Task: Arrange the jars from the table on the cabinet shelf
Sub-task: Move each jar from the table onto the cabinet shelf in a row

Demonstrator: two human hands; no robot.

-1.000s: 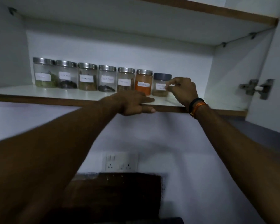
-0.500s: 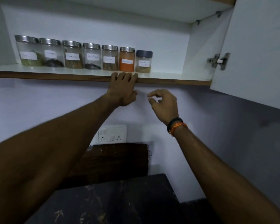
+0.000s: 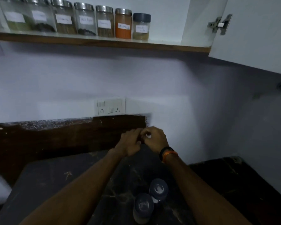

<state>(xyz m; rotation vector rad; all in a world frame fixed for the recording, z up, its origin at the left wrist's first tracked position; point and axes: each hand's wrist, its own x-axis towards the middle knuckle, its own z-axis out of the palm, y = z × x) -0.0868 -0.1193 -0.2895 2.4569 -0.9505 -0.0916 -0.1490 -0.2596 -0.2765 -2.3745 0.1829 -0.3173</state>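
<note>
Both hands meet above the far edge of the worktop (image 3: 58, 179), the left hand (image 3: 128, 143) and right hand (image 3: 156, 140) with fingers curled and touching each other around something small and pale; what that is cannot be told, nor whether either grip truly holds it. A dark and orange band (image 3: 168, 153) circles the right wrist.

On the cabinet shelf (image 3: 104, 43), at about 12 o'clock from the hands, seven jars stand upright in one row, long axes vertical, labels facing the viewer. Six have metal lids; among them the orange jar (image 3: 123, 24) stands second from the right end. At its 3 o'clock, just beside it, is the shelf's dark-lidded jar (image 3: 141, 26).

At 6 o'clock from the hands, two jars stand upright on the worktop, seen from above, lids toward the camera: the far worktop jar (image 3: 158, 190) and the near worktop jar (image 3: 143, 208), touching or nearly so.

An open cabinet door (image 3: 256, 33) hangs at 2 o'clock, and a wall socket (image 3: 111, 106) sits under the shelf.
</note>
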